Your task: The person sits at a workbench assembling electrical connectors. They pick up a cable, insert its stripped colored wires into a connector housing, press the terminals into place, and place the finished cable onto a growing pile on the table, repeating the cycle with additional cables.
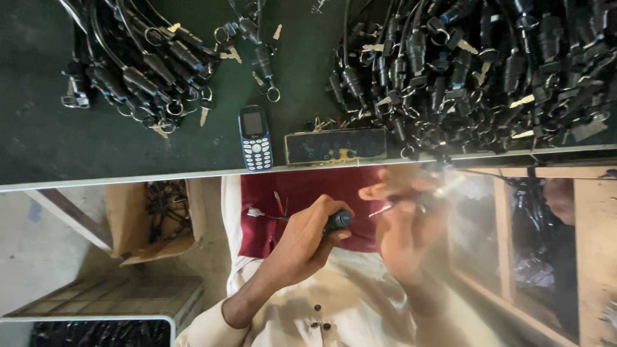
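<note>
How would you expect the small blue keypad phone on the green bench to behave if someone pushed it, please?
The phone lies flat, so it would probably slide, not roll or tip. It looks rigid and light. It sits near the bench edge, so a push that way might drop it.

Blue keypad phone [255, 138] lying on dark green table [38, 141], screen toward 12 o'clock. Black rectangular block [335, 146] sitting just at phone's 3 o'clock. Heap of black locks with keys [475, 71] spreading at 1 o'clock; smaller heap [148, 64] at 11 o'clock. Cardboard box [154, 218] resting on floor at 8 o'clock.
</note>
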